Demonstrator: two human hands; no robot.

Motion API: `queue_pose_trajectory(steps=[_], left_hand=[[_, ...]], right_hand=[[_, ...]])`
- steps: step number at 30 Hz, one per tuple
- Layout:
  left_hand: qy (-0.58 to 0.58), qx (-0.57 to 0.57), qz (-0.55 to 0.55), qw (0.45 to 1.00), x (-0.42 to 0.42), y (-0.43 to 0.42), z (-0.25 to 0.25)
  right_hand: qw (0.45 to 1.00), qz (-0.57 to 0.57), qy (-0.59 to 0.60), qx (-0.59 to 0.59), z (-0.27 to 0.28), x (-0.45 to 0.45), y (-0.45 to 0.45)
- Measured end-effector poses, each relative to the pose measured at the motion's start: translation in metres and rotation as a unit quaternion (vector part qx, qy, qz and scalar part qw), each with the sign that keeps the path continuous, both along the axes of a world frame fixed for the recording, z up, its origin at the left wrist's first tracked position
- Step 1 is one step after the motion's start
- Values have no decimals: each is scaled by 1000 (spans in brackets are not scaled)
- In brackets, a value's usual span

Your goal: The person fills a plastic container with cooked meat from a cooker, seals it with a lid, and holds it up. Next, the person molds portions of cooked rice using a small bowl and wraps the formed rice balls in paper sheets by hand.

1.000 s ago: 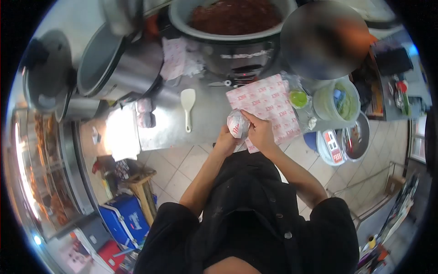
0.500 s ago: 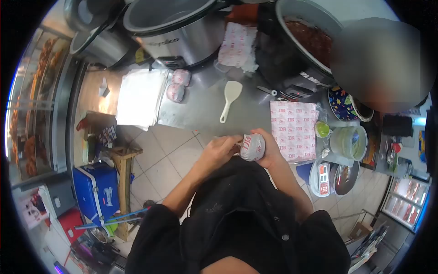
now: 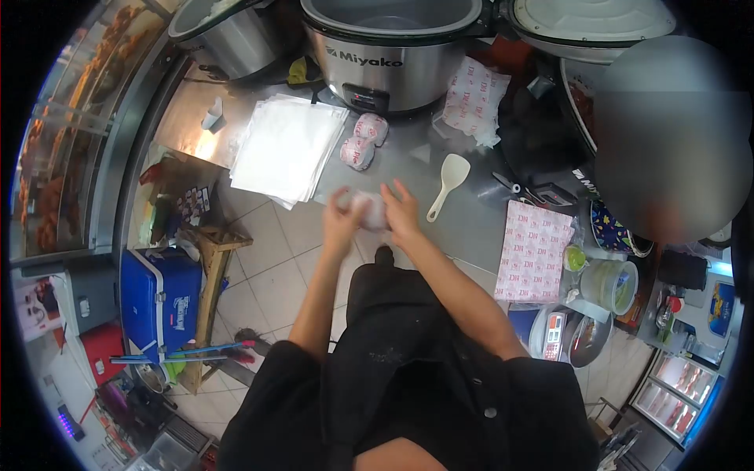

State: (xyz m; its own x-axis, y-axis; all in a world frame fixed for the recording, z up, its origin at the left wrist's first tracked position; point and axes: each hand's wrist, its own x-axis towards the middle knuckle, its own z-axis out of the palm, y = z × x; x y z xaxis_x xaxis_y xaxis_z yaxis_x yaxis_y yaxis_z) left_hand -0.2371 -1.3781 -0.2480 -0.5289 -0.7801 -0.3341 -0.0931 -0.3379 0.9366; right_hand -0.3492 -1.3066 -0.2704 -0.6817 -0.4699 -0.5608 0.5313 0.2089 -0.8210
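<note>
A paper-wrapped rice ball (image 3: pixel 371 210), blurred by motion, is between my two hands near the front edge of the metal counter (image 3: pixel 463 228). My left hand (image 3: pixel 342 223) grips it from the left, thumb on the paper. On the other side, my right hand (image 3: pixel 402 212) has its fingers curved against it. Two more wrapped rice balls (image 3: pixel 364 141) sit together on the counter just beyond. To their left lies a stack of white paper sheets (image 3: pixel 287 147). A cream rice paddle (image 3: pixel 449 185) rests right of my hands.
A Miyako rice cooker (image 3: pixel 377 74) stands at the back. Printed wrapping sheets (image 3: pixel 534 251), scissors (image 3: pixel 510 185) and a tub (image 3: pixel 611 286) are at the right. Another person (image 3: pixel 667 141) is close at the upper right. Below left is a blue cooler box (image 3: pixel 161 302).
Both hands have carried the wrapped rice ball left and forward, to the counter's edge near the other two. The camera view has shifted, so the counter items appear farther right.
</note>
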Motion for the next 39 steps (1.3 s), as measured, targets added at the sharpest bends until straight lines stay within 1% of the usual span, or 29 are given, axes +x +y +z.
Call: queue_pose_trajectory(steps=[1,2,3,6,7,8,10,11,12,13,14,15,17,20,21,23,24,25,27,29,30,31,32,34,35,36,37,38,39], left_hand=[[7,22,45,999,1,-26,-15],[-29,7,46,998,4,-53,-30],[-66,-9,47,997,6,-74,-45],[-82,-17,-1,996,-4,-101,-74],[-130,-53,-14,990,-10,-101,-72],[-158,-176,15,971,-14,-98,-75],[-197,-410,65,888,-22,-82,-83],[-220,-492,70,839,-28,-61,-60],[-210,-492,61,843,-29,-46,-60],[-197,-491,47,847,-28,-39,-63],[-216,-509,51,832,-30,-39,-73],[-228,-521,61,820,-33,-39,-75],[-293,-447,69,843,-43,-27,-56],[-252,-545,77,796,-73,19,-32],[-233,-542,19,807,-88,42,-31],[-203,-529,-84,820,-119,92,-32],[-219,-514,-90,825,-133,109,-37],[-235,-499,-93,829,-147,123,-48],[-282,-484,-92,823,-169,130,-70],[-341,-476,-91,805,-171,121,-93],[-355,-454,-91,812,-171,114,-99],[-370,-431,-91,818,-169,108,-104],[-384,-405,-90,825,-170,107,-105],[-283,-265,-44,921,-187,129,-66],[-225,-195,-22,954,-198,140,-46],[-164,-125,0,979,-208,149,-26],[-102,-57,5,993,-219,157,-9],[-48,-58,29,997,-237,170,13],[6,-59,52,997,-258,185,37]], right_hand=[[999,12,39,24,8,-2,-14],[996,23,78,48,13,-6,-22],[996,27,69,43,10,-13,-23],[999,20,33,12,7,-41,-3],[1000,3,15,-8,18,-51,16],[999,-16,-3,-27,25,-61,38],[996,-75,-2,-45,16,-91,91],[992,-121,29,-19,12,-104,123],[983,-173,63,8,6,-121,159],[964,-217,141,63,-22,-146,206],[933,-262,214,122,-45,-168,257],[875,-275,314,245,-42,-183,299],[701,-258,469,473,-37,-208,370],[703,-200,452,511,-32,-240,432],[731,-143,416,521,-31,-248,441],[742,-68,400,534,-38,-267,452],[747,-26,396,534,-42,-277,454],[788,-16,336,515,-26,-282,452],[821,-63,338,456,2,-281,452],[894,-158,347,236,-2,-278,474],[953,-267,141,22,10,-271,477],[915,-346,-84,-188,32,-267,474],[910,-320,-90,-248,55,-272,469],[889,-263,-103,-361,114,-282,457],[916,-209,23,-341,161,-302,434],[924,-154,150,-316,210,-334,403],[930,-104,254,-243,243,-364,375],[951,-49,264,-150,292,-386,343],[949,24,294,-114,312,-415,310]])
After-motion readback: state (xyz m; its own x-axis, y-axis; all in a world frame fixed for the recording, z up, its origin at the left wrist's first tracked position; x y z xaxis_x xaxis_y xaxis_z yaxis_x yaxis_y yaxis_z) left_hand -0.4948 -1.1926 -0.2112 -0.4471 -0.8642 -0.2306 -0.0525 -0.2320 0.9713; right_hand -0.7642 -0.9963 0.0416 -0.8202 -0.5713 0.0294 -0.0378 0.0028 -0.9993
